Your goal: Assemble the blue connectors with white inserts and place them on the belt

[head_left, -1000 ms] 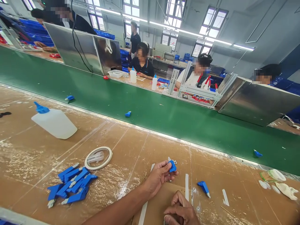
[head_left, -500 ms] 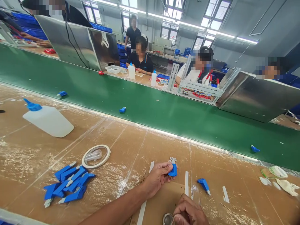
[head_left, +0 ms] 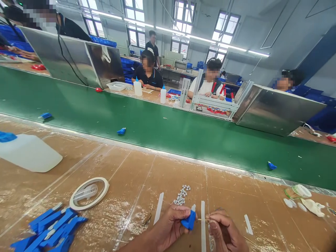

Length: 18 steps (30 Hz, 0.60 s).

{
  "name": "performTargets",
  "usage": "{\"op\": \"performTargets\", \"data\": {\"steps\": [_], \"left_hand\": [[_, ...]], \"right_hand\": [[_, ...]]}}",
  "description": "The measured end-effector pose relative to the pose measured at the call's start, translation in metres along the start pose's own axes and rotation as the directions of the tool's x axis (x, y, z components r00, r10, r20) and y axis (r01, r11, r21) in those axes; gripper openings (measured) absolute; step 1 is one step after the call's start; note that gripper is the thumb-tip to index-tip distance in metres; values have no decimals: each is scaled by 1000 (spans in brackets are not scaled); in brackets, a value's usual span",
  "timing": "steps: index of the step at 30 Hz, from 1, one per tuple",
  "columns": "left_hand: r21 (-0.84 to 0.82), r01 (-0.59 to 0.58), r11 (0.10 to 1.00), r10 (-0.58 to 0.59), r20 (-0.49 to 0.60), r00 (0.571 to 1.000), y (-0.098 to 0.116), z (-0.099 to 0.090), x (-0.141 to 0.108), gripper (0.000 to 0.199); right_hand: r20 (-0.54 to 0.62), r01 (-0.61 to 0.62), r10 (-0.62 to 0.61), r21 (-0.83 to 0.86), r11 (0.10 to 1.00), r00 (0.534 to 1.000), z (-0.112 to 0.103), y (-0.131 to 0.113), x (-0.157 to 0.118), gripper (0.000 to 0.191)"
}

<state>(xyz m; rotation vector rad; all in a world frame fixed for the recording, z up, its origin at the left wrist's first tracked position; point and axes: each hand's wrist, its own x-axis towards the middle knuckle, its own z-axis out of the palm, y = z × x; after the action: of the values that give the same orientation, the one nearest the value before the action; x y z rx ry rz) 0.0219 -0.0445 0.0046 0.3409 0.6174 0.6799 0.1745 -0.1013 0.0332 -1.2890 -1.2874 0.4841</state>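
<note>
My left hand (head_left: 172,224) is closed on a blue plastic piece (head_left: 188,221) with a light grey tip, gripped between thumb and fingers. In my right hand (head_left: 225,229) a thin wooden stick (head_left: 202,219) is pinched, and its end reaches the side of the blue piece. Just beyond my left hand lies a cluster of small grey-white bits (head_left: 181,196). White strips (head_left: 203,224) are stuck on the board on either side of my working spot. To the left is a pile of similar blue pieces (head_left: 49,227) with grey tips.
A roll of tape (head_left: 105,190) and a translucent bottle (head_left: 34,154) lie on the left. At right are a clear jar (head_left: 299,191) and a crumpled white cloth (head_left: 312,207). Blue pieces rest on the green belt (head_left: 157,129). Co-workers sit across it.
My right hand has left the small round metal container and come up to the blue piece with the stick. The left hand has turned the piece. The view has shifted.
</note>
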Motion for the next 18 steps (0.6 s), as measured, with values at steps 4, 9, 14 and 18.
{"op": "performTargets", "data": {"steps": [4,9,14,18], "left_hand": [[2,-7,1000,7,28,1000,0,1,-2,31],[30,-21,999,19,60,998,0,4,-3,34],[39,-17,999,15,51,999,0,3,-3,34],[51,-10,999,8,55,998,-1,0,-1,32]], "right_hand": [[8,174,-174,-56,983,985,6,1,1,18],[30,203,-201,-59,977,979,8,6,2,18],[73,231,-226,-72,970,972,8,9,5,18],[134,283,-269,-99,954,954,5,12,5,14]]}}
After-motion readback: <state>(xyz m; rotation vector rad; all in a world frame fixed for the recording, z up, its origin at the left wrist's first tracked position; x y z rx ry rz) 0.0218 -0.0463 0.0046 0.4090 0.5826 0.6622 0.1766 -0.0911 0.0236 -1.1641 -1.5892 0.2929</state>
